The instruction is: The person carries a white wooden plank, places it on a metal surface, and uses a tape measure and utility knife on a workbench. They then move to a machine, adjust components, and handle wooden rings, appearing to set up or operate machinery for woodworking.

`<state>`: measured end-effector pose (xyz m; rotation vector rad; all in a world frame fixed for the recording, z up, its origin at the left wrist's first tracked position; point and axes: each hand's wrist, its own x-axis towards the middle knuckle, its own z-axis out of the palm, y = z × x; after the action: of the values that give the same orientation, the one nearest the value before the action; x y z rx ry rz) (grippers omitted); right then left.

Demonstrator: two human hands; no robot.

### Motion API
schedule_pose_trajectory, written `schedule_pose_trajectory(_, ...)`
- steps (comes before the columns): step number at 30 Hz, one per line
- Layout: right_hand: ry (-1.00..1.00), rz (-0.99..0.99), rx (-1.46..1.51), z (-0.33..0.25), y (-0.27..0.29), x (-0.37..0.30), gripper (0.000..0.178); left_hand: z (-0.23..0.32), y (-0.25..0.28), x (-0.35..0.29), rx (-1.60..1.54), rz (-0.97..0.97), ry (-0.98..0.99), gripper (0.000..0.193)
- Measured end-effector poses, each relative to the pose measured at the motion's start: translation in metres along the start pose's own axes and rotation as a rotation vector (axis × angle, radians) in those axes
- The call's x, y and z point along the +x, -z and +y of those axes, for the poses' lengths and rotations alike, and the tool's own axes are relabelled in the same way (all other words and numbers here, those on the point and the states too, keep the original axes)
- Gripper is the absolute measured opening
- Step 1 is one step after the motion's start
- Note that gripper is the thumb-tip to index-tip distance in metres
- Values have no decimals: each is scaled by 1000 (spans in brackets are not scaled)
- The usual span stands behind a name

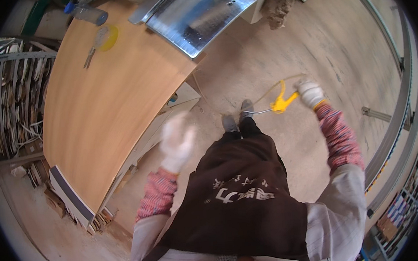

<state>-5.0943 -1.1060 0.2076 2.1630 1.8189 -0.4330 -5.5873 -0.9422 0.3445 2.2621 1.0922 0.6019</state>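
My right hand [309,93], in a white work glove, is closed around the handle end of a yellow air blow gun [281,104]. The gun's thin metal nozzle points left, over my shoes. A thin hose [269,91] loops beside it. My left hand [177,136], also in a white glove, hangs near the front edge of a wood-grain worktop [114,98] and does not appear to touch it. Motion smears its fingers, so their pose cannot be made out.
A shiny metal plate [201,19] lies at the worktop's far end. On the far left of the top are a clear bottle with a blue cap [87,14], a yellow round item [109,38] and keys [89,58]. Racked strips [15,95] stand left; a long metal rail [397,132] runs right.
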Motion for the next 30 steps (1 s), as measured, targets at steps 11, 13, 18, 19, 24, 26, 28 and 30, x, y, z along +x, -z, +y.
schedule_pose_trajectory(11,-175,-103,65,-17,-1,50,21,-124,70,17,622,300,49,42)
schedule_pose_trajectory(13,-90,-168,277,-107,-22,82,23,-121,70,16,642,296,49,42)
schedule_pose_trajectory(18,128,-143,629,-306,-11,129,28,-118,74,16,615,312,77,41)
schedule_pose_trajectory(19,105,-143,674,-326,-11,133,29,-116,73,18,600,318,79,41)
schedule_pose_trajectory(24,86,-315,830,-378,-19,131,36,-111,72,18,589,305,126,41)
schedule_pose_trajectory(26,104,-358,902,-390,-20,127,38,-110,74,16,587,278,150,42)
schedule_pose_trajectory(28,90,-412,911,-397,-23,125,41,-111,74,14,561,283,130,43)
schedule_pose_trajectory(30,85,-454,906,-401,-30,128,42,-114,73,14,537,303,111,42)
